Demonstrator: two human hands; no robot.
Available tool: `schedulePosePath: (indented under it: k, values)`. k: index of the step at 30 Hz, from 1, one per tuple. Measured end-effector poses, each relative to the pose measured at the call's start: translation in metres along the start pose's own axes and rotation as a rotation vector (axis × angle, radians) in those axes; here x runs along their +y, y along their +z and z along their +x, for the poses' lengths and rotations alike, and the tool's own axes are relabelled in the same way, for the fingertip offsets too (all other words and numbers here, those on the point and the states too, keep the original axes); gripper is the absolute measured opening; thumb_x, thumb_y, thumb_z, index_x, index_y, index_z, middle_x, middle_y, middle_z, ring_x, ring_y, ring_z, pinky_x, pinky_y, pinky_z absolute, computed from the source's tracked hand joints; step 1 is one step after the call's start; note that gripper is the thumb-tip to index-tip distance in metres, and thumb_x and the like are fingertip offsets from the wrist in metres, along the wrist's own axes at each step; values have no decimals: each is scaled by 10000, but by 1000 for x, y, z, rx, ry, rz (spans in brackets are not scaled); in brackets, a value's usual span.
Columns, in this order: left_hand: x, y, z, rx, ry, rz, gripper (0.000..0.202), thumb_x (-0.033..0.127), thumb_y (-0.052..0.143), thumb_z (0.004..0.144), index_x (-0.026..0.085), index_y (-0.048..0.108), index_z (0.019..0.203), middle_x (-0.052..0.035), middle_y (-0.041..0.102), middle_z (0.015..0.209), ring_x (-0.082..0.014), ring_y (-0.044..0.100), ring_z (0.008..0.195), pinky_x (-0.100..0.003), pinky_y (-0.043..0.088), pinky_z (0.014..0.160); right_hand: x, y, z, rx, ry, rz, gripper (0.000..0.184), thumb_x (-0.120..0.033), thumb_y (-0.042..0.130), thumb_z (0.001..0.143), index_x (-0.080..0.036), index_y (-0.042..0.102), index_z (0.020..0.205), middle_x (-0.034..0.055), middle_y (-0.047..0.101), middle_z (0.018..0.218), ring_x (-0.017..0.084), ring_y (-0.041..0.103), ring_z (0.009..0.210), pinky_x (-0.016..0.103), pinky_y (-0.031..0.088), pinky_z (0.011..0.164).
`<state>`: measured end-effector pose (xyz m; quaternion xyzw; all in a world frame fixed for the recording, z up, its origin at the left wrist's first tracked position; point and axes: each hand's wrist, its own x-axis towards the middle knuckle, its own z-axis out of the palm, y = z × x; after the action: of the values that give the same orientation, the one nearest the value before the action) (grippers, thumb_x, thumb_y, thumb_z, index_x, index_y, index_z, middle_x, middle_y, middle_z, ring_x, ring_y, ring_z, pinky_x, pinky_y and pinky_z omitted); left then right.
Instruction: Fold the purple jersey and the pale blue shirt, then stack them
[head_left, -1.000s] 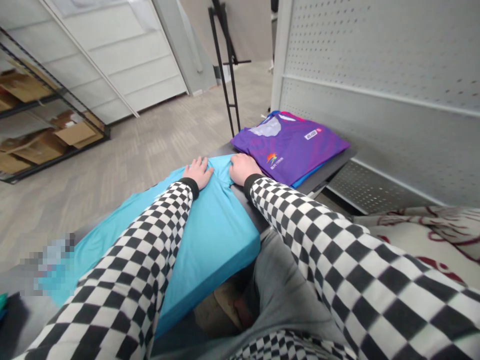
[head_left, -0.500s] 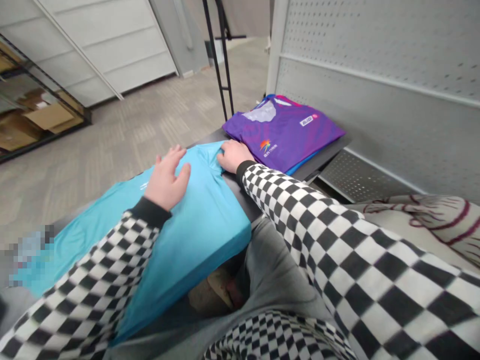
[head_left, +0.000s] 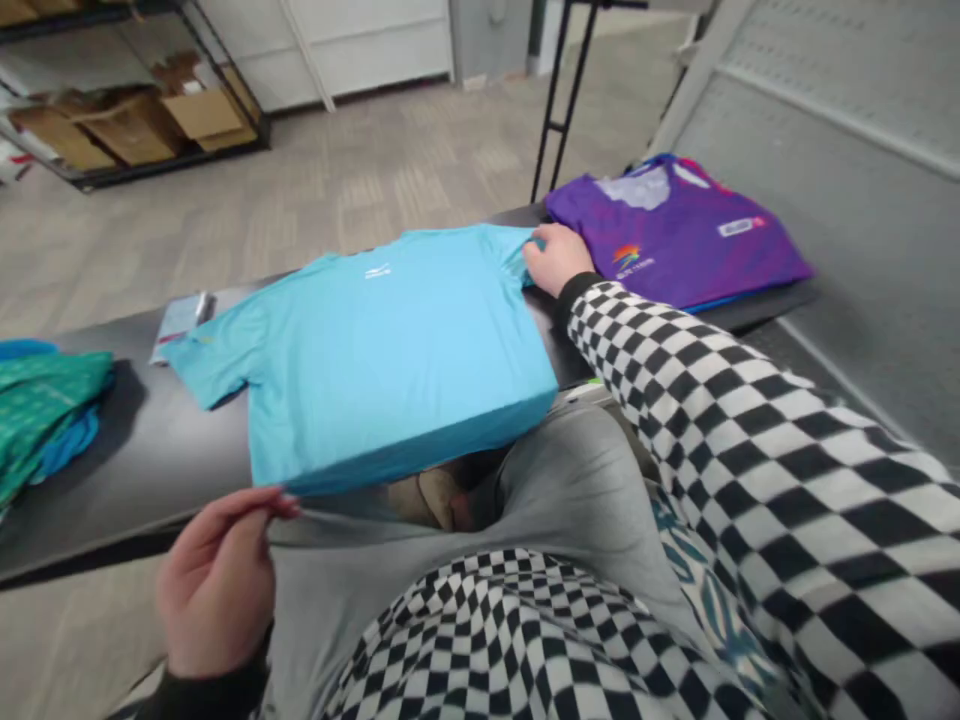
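A light-blue T-shirt (head_left: 405,340) lies spread on a dark bench, its small white chest logo facing up and its hem hanging over the near edge. My right hand (head_left: 559,258) is closed on its right-side sleeve, beside the purple shirts. At the near left corner of the hem, my left hand (head_left: 221,580) has thumb and forefinger pinched together on the cloth; the exact grip is partly hidden. Just past the left-side sleeve lies a flat plastic packet (head_left: 180,325), partly covered by that sleeve.
Folded purple shirts (head_left: 682,235) are stacked at the bench's right end. A crumpled green and blue garment (head_left: 49,410) lies on the dark bench (head_left: 187,440) at left. Beyond stand a shelf with cardboard boxes (head_left: 206,118), a black metal frame (head_left: 559,125) and a grey perforated panel (head_left: 825,130).
My left hand has moved from above the shirt's chest down to its near left hem corner and closed. My right hand stays at the sleeve. The view has swung left.
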<state>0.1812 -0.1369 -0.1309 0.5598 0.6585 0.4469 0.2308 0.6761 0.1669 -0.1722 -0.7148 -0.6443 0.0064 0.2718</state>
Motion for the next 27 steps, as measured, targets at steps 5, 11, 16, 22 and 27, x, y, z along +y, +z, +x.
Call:
schedulePosePath:
  k: [5,11,16,22,27]
  values:
    - [-16,67,-57,-473,-103,-267,180,404,742,978,324,902,986,-60,845,915,-265,788,843,-416,669,826,0,-8,4,181,5,130,695,-332,203,1169,59,774,1233,306,784,1328,217,745,1325,433,495,1132]
    - [-76,139,-111,-932,-544,-289,203,415,791,849,243,832,949,-60,833,905,-239,752,833,-379,605,832,-12,-49,-101,377,-79,748,486,-442,380,1197,-168,772,1289,142,813,1100,236,813,1033,465,643,942]
    - [-108,161,-104,-946,-714,-287,308,388,745,829,199,774,1070,-52,808,968,-174,697,777,-295,508,725,-35,-27,-308,275,349,1044,326,-586,555,1074,-301,627,934,76,698,913,286,745,909,497,656,868]
    - [-105,190,-102,-1020,-698,-84,244,387,722,846,210,738,1013,-31,768,940,-168,669,743,-295,481,713,-62,38,-384,11,547,1050,542,-522,769,936,-313,600,1407,146,649,1578,315,635,1467,512,555,1221]
    - [-101,193,-106,-1063,-525,3,270,458,736,875,243,751,1038,-41,788,978,-230,713,875,-366,556,859,-52,41,-336,107,506,958,470,-526,703,1006,-271,613,1390,153,713,1474,293,667,1394,496,516,1267]
